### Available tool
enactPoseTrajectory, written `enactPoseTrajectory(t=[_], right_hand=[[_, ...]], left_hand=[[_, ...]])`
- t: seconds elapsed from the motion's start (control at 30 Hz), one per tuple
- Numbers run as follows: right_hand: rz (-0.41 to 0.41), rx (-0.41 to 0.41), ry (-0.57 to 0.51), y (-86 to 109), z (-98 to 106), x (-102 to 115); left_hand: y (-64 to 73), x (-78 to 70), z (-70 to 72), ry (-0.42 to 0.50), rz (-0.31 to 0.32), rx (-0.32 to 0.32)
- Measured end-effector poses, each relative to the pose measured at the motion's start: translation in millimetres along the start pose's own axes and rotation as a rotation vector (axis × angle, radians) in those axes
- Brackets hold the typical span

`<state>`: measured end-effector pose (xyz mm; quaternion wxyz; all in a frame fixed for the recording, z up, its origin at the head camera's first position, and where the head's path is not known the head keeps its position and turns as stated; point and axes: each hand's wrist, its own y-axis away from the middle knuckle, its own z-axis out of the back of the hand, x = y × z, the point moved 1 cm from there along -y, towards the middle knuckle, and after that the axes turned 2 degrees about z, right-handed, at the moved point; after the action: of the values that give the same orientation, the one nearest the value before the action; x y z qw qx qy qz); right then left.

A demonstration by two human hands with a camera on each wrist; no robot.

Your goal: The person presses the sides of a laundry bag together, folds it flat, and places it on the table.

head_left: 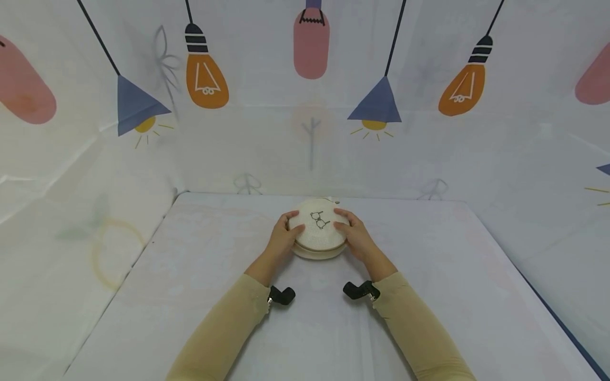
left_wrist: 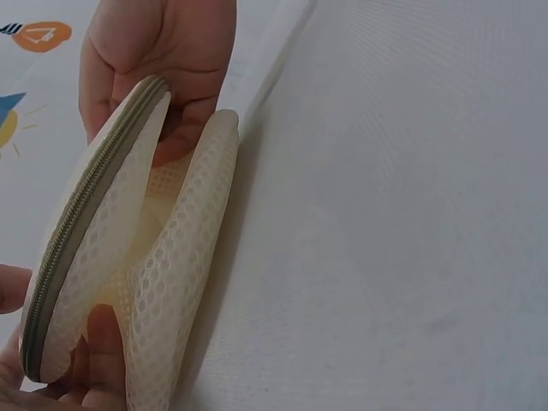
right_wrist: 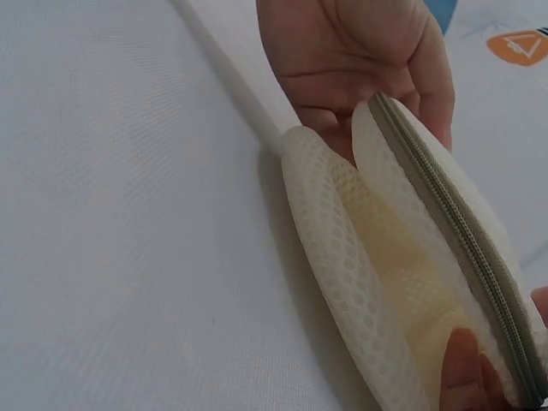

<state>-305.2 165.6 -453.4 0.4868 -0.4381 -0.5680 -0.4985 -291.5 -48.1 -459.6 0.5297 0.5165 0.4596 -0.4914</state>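
Note:
A round cream mesh laundry bag (head_left: 317, 241) with a small dark line drawing on its upper face lies near the table's far edge. My left hand (head_left: 285, 235) grips its left side and my right hand (head_left: 355, 237) its right side, thumbs over the upper panel. In the left wrist view, an olive zipper (left_wrist: 73, 218) runs round the rim of the upper layer. A gap opens between this layer and the lower mesh layer (left_wrist: 175, 265). Fingers of my left hand (left_wrist: 103, 355) curl into the gap. On the other side, fingers of my right hand (right_wrist: 465, 368) do likewise.
The table (head_left: 229, 227) has a white cover. Behind it stands a white backdrop (head_left: 267, 143) printed with hanging lamps and bulbs. Dark wrist mounts (head_left: 282, 295) sit at both cuffs.

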Motion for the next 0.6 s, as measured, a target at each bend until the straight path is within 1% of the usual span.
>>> enactPoseTrajectory(t=[0.17,0.27,0.47,0.6], right_hand=[[0.017,-0.019,0.164,2.0,1.2,1.3],[0.049,-0.016,0.255,3.1,1.6,2.2],[0.104,-0.029,0.405,7.6,1.2,4.8],[0.157,-0.051,0.548,8.5,2.3,3.9]], left_hand=[[2.8,-1.2,2.0,-0.092,-0.035,-0.003],[3.4,-1.0,3.0,-0.131,-0.047,-0.013],[5.2,-1.5,5.1,-0.175,-0.057,-0.015],[6.4,-1.9,6.7,-0.237,-0.077,-0.014]])
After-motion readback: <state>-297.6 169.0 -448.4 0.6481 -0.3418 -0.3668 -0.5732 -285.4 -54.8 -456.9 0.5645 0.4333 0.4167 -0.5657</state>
